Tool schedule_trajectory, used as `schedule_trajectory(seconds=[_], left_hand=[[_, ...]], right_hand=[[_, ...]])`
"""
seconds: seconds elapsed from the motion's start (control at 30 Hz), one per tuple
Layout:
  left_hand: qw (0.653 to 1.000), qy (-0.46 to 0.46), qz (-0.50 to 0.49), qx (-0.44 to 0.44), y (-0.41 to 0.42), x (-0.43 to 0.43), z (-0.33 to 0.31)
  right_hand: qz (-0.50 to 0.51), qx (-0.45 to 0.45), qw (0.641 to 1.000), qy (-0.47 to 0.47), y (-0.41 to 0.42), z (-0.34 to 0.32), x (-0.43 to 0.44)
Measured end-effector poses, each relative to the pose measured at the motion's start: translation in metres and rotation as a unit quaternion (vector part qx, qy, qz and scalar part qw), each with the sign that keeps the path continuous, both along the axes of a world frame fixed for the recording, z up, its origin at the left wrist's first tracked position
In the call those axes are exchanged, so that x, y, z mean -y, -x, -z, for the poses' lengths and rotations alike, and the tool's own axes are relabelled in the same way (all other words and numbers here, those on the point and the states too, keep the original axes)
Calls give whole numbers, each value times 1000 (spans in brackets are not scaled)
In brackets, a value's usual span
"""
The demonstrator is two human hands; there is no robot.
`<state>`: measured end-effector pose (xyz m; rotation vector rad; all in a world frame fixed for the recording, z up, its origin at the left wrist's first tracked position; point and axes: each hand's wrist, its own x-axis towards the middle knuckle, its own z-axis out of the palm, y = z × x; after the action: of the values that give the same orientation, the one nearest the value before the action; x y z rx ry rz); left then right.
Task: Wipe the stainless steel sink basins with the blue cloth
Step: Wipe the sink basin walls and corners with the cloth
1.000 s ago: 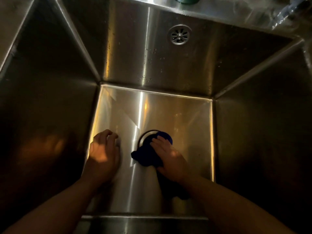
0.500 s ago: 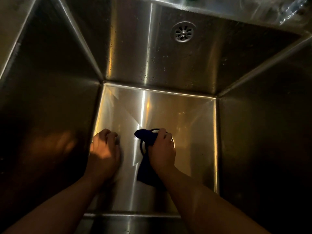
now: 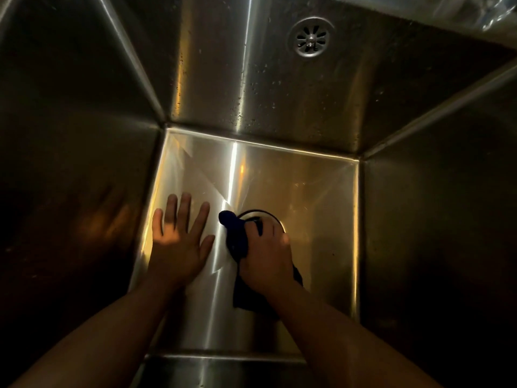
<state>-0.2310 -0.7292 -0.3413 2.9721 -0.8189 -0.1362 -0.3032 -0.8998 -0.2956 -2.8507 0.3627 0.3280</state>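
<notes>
I look down into a deep stainless steel sink basin point(image 3: 302, 180). My right hand point(image 3: 265, 253) is closed on the dark blue cloth point(image 3: 236, 236) and presses it on the basin floor over the round drain point(image 3: 275, 219), which my hand mostly covers. Part of the cloth trails back under my right wrist. My left hand point(image 3: 179, 242) lies flat on the basin floor just left of the cloth, fingers spread, holding nothing.
A round overflow strainer point(image 3: 311, 37) sits high on the back wall point(image 3: 223, 79), which carries water spots. Dark steel side walls rise on the left point(image 3: 70, 177) and right point(image 3: 433, 219). The front rim point(image 3: 218, 368) lies between my forearms.
My left hand has gone from curled fingers to a flat, spread palm on the floor. My right hand bunched the cloth and shifted left over the drain.
</notes>
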Motion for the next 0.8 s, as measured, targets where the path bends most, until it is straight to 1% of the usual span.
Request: schedule_trajectory(seconds=[0.03, 0.07, 0.13, 0.17, 0.2, 0.27, 0.33, 0.37, 0.43, 0.5, 0.57, 0.63, 0.7, 0.73, 0.77, 0.8], left_hand=[[1000, 1, -2, 0, 0, 0, 0], [1000, 4, -3, -1, 0, 0, 1], [1000, 10, -5, -5, -1, 0, 1], [1000, 10, -6, -6, 0, 0, 1], [1000, 11, -8, -9, 0, 0, 1], [1000, 16, -14, -16, 1, 1, 0], [999, 18, -19, -22, 1, 1, 0], [999, 16, -19, -22, 1, 1, 0], [1000, 11, -17, -21, 1, 1, 1], [1000, 15, -20, -18, 1, 0, 3], [999, 22, -20, -11, 2, 1, 4], [1000, 26, -15, 3, 2, 0, 6], [999, 24, -8, 20, -2, -3, 9], [999, 22, -5, 30, -1, -3, 10], [999, 19, 4, 32, 1, -3, 8], [999, 18, 10, 35, 2, -3, 8]], right_hand=[[-28, 8, 1000, -4, 0, 1, 4], [-74, 17, 997, 12, 1, 1, 9], [-161, 37, 983, 84, 3, 5, 22], [-174, 33, 978, 114, 2, 10, 24], [-161, 18, 978, 128, -1, 12, 23], [-66, -28, 991, 113, -8, 8, 8], [52, -77, 994, 51, -19, 2, -9], [107, -101, 989, 22, -23, 2, -15], [196, -110, 974, -13, -29, 0, -22], [286, -119, 950, -50, -35, 0, -28], [384, -131, 907, -112, -43, -1, -31], [484, -126, 849, -171, -49, -1, -32], [553, -102, 790, -246, -54, -2, -32], [578, -81, 752, -308, -57, -3, -32], [597, -65, 705, -377, -59, -5, -31], [619, -55, 646, -444, -61, -9, -27]])
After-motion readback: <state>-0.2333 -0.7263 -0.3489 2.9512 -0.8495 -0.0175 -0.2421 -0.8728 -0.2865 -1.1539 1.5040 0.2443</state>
